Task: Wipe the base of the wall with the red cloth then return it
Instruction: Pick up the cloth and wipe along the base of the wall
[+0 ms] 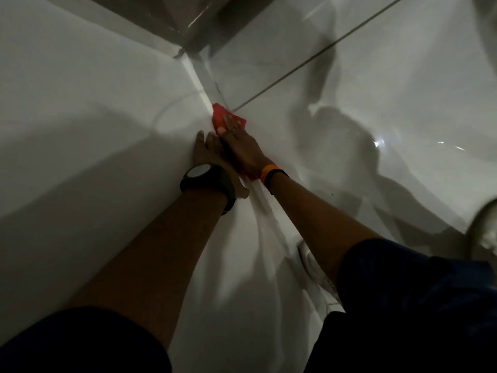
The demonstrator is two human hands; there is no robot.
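Note:
The red cloth lies pressed against the base of the white wall, where wall and floor meet. My right hand, with an orange wristband, lies flat on the cloth with fingers stretched out; part of the cloth also shows red under the wrist. My left hand, with a dark watch on the wrist, rests flat against the wall just left of the right hand and holds nothing.
The white wall fills the left side. Glossy white floor tiles with a dark grout line spread to the right. A dark corner piece stands at the far end. My white shoes stand lower right.

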